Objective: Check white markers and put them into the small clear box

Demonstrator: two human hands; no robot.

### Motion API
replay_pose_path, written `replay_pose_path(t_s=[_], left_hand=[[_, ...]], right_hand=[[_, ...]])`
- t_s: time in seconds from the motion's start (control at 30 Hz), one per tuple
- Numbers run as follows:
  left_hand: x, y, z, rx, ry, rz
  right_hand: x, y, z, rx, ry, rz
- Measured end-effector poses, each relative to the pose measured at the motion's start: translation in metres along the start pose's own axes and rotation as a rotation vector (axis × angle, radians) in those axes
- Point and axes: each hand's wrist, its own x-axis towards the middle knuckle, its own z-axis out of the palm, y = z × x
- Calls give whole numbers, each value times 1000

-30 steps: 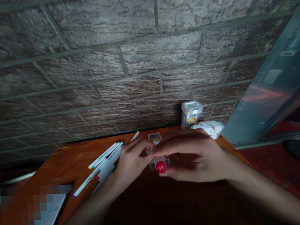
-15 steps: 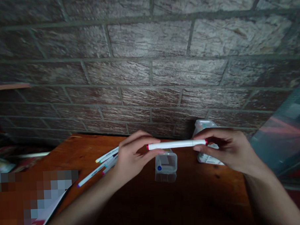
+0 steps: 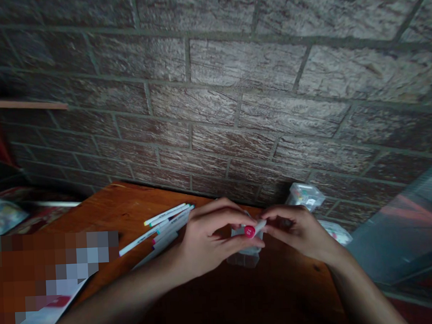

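Note:
A white marker [image 3: 250,231] with a red end is held above the table, its red end turned toward me with small print on it. My left hand [image 3: 210,231] pinches the marker close to that red end. At the white part, the fingertips of my right hand [image 3: 299,230] are closed on the marker too. Directly below it stands a small clear plastic case [image 3: 247,260], partly hidden by my fingers. Several white markers [image 3: 164,216] with coloured ends lie left of my left hand, which covers some of them.
Behind my right hand, a clear container [image 3: 305,195] with coloured bits stands near the brick wall [image 3: 215,147]. A clear package [image 3: 335,232] shows beside my right wrist. The wooden table [image 3: 121,204] ends at the wall. A translucent panel [image 3: 401,225] leans at right.
The marker has turned from lying sideways between my hands to pointing its red end at me. My right hand has come closer to my left. The view has shifted slightly.

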Motion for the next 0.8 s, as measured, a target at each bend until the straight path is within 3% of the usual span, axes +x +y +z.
replay_pose_path(t_s=[0.33,0.47,0.57,0.7,0.8], left_hand=[[5,-9,-3,68,19,-33],[13,-32,-19,153,84,-142],[14,-49,-24,205,-103,-182],[7,-59,-14,244,-310,-69],[2,-58,-6,251,-345,-13]], right_hand=[[-1,-2,-14,-65,77,-13],[-10,-8,-24,-49,284,-103],[-19,-26,-20,0,460,-217],[-23,-52,-9,31,416,-403],[-22,-59,-7,20,403,-438]])
